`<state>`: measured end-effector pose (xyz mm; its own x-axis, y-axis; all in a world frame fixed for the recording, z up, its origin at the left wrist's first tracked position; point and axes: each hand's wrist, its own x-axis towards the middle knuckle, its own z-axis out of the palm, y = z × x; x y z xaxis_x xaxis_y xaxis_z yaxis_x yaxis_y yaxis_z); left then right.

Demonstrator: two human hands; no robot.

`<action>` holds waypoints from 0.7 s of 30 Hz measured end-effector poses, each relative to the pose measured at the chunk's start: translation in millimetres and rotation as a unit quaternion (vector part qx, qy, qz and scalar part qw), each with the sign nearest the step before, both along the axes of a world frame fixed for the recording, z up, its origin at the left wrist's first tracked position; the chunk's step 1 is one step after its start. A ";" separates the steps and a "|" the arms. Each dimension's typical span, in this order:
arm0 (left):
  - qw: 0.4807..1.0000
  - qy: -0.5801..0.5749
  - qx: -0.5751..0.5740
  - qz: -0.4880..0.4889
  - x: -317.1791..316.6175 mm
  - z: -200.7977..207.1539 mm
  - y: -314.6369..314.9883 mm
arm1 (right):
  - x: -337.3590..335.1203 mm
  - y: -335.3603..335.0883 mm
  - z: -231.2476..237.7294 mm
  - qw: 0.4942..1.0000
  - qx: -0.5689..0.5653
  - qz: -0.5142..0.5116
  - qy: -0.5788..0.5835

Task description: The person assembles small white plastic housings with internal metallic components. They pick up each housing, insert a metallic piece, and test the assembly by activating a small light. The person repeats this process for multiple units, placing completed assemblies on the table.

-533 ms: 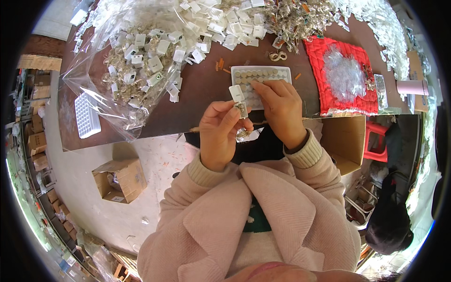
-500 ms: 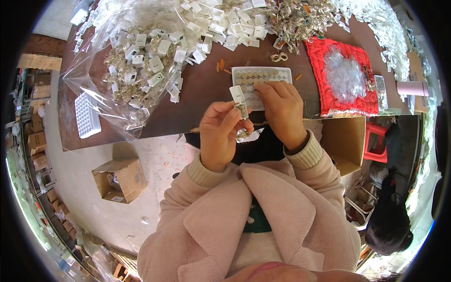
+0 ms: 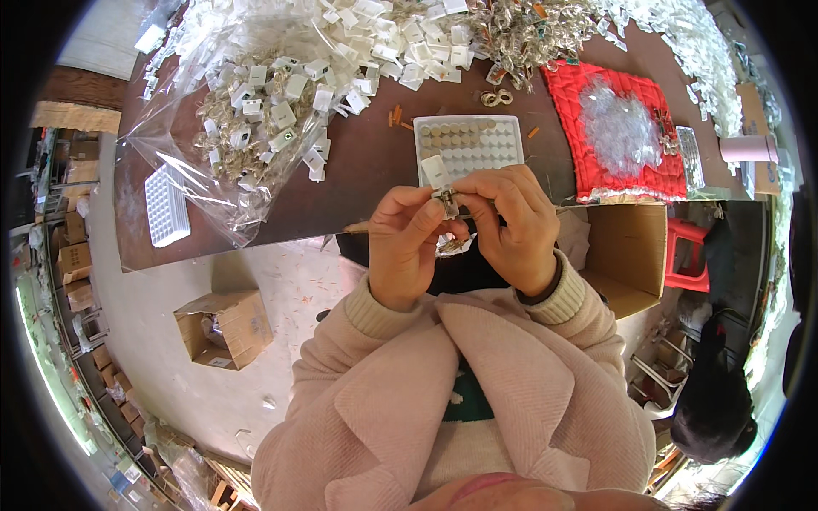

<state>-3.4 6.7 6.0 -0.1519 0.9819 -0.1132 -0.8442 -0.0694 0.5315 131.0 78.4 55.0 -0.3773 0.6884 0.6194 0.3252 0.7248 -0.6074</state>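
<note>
My left hand [image 3: 400, 247] is closed in a pinch round a small white battery case [image 3: 435, 171] with its lid swung up and a bundle of fine wire hanging below. The fingertips of my right hand [image 3: 516, 228] are pressed together at the case's open compartment. Whatever they hold there is too small and covered to make out. Just beyond my hands lies a white compartment tray [image 3: 509, 128] with rows of round coin cells [image 3: 456, 134] in its far part.
At the far left, a clear plastic bag [image 3: 153, 136] holds wired cases. White cases [image 3: 417, 51] and wire bundles [image 3: 528, 38] are heaped along the back. A red quilted cloth [image 3: 567, 102] carries clear pieces. Another white tray [image 3: 166, 209] lies left; a cardboard box [image 3: 626, 255] stands below the table's right side.
My right hand has come from the coin-cell tray back to the battery case. My left hand keeps holding the case in nearly the same place.
</note>
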 end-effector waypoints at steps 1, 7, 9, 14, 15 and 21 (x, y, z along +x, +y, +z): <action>1.000 0.002 -0.002 -0.003 0.8 0.3 -0.8 | 1.8 -1.7 0.9 1.000 -0.005 -0.007 -0.001; 0.999 -0.028 -0.012 -0.032 2.1 3.2 -5.5 | 15.5 -0.4 2.7 0.998 -0.038 0.052 -0.023; 0.998 -0.042 -0.011 -0.039 4.8 5.4 -6.2 | 18.2 -3.7 2.4 0.998 -0.043 0.056 -0.005; 0.997 -0.046 -0.058 0.004 12.9 11.9 -6.6 | 24.6 -21.3 5.0 0.998 -0.023 0.058 -0.011; 0.997 -0.047 -0.061 0.007 13.5 13.1 -7.1 | 25.1 -23.1 5.2 0.995 -0.072 0.056 0.036; 0.994 -0.053 -0.027 -0.093 19.3 14.1 -10.6 | 33.9 -9.6 2.1 0.812 -0.545 0.096 0.187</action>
